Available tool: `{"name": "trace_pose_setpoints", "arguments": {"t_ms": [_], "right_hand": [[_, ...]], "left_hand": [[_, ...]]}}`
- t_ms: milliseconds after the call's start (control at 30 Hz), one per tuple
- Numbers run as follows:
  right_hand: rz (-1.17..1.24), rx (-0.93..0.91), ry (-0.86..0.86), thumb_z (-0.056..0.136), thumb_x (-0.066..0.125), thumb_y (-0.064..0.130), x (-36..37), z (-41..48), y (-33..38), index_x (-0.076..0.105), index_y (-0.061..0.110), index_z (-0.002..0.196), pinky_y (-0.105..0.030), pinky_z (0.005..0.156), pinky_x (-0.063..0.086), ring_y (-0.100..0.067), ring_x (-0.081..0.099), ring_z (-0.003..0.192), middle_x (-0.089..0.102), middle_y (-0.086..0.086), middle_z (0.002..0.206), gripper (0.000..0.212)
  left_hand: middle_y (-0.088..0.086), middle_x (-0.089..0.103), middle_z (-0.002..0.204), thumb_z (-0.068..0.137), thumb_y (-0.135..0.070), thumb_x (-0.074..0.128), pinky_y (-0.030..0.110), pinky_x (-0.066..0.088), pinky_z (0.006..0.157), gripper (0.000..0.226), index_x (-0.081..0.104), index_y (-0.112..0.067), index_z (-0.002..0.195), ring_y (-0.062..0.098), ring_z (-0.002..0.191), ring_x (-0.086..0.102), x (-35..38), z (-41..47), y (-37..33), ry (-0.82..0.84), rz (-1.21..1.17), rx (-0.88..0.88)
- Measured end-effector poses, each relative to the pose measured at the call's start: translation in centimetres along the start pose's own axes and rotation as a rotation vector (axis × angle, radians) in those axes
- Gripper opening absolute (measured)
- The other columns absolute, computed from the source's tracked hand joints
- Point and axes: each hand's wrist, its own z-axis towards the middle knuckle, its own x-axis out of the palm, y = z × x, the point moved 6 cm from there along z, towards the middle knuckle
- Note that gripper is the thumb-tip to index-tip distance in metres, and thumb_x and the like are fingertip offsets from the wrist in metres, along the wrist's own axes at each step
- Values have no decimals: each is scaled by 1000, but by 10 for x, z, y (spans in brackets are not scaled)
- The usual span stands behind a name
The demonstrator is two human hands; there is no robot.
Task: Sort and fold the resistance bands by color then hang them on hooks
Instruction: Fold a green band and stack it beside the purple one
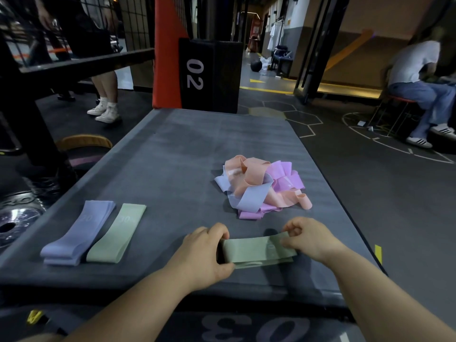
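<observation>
A green resistance band (256,250) lies flat near the front of the grey mat (172,156). My left hand (204,253) grips its left end and my right hand (306,236) pinches its right end. At the mat's left lie a flattened stack of lavender bands (79,230) and, beside it, a flat green band (117,233). Behind my hands sits a tangled pile of bands (261,186) in peach, pink and lavender. No hooks are in view.
A black pad marked 02 (209,72) and an orange post (165,53) stand at the mat's far end. Weight plates (17,215) lie on the floor to the left. One person stands at back left (106,95); another sits at right (419,77).
</observation>
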Motion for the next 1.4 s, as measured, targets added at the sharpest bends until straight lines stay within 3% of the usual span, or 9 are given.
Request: {"name": "trace_pose_setpoints", "arguments": {"t_ms": [133,333,633,733,833,1100,1233,1333,1400], "right_hand": [[-72,5,-7,75,76,25,3,0,-1,60,28,84,-17,55,37,-4,53,62,58,12,72,18],[-165,3,-8,74,75,32,5,-2,2,57,27,90,-23,62,39,-14,57,78,59,12,76,24],[-157,26,28,78,70,30,5,-3,-2,68,26,95,-36,84,55,-19,64,92,67,6,90,18],[-179,30,33,75,72,28,6,-5,-2,65,28,94,-30,77,53,-17,64,85,68,7,85,20],[-204,30,0,74,73,27,6,-6,0,61,29,93,-24,68,43,-14,59,81,62,13,75,22],[-79,65,-32,68,76,22,5,-1,-4,63,31,75,-24,69,48,-15,64,81,66,12,77,18],[49,41,-121,74,71,17,-2,2,0,61,31,84,-23,66,47,-13,61,76,66,9,82,20],[74,14,-197,77,68,16,-4,6,1,57,31,97,-17,59,40,-11,59,78,63,9,85,27],[96,-11,-240,79,66,15,-3,7,2,58,31,100,-18,64,43,-11,60,83,63,11,88,27]], "left_hand": [[-10,53,100,72,-50,71,29,42,91,49,44,-31,107,11,101,46,0,1,3,5,9,2],[-15,50,104,72,-51,70,27,38,93,49,44,-32,108,11,105,44,-3,2,5,16,48,21],[-21,51,102,70,-68,63,29,38,92,47,46,-35,99,6,102,44,1,6,13,49,46,42],[-18,55,95,87,-57,53,29,41,89,25,49,-33,91,9,98,47,1,10,15,-3,9,35],[-17,54,91,91,-40,56,27,43,86,12,53,-29,93,10,97,49,4,13,17,-44,17,44],[-14,54,83,81,-28,65,28,47,76,16,53,-30,91,8,83,51,8,15,17,-56,-88,-8],[-13,54,78,79,-32,68,26,47,71,19,49,-34,78,6,75,50,12,15,12,-29,-113,7],[-13,53,77,80,-38,68,20,40,67,19,51,-31,79,5,73,48,16,13,3,-35,-106,24],[-14,53,78,82,-40,67,20,38,68,19,50,-32,80,5,75,47,17,13,-4,-53,-82,36]]}}
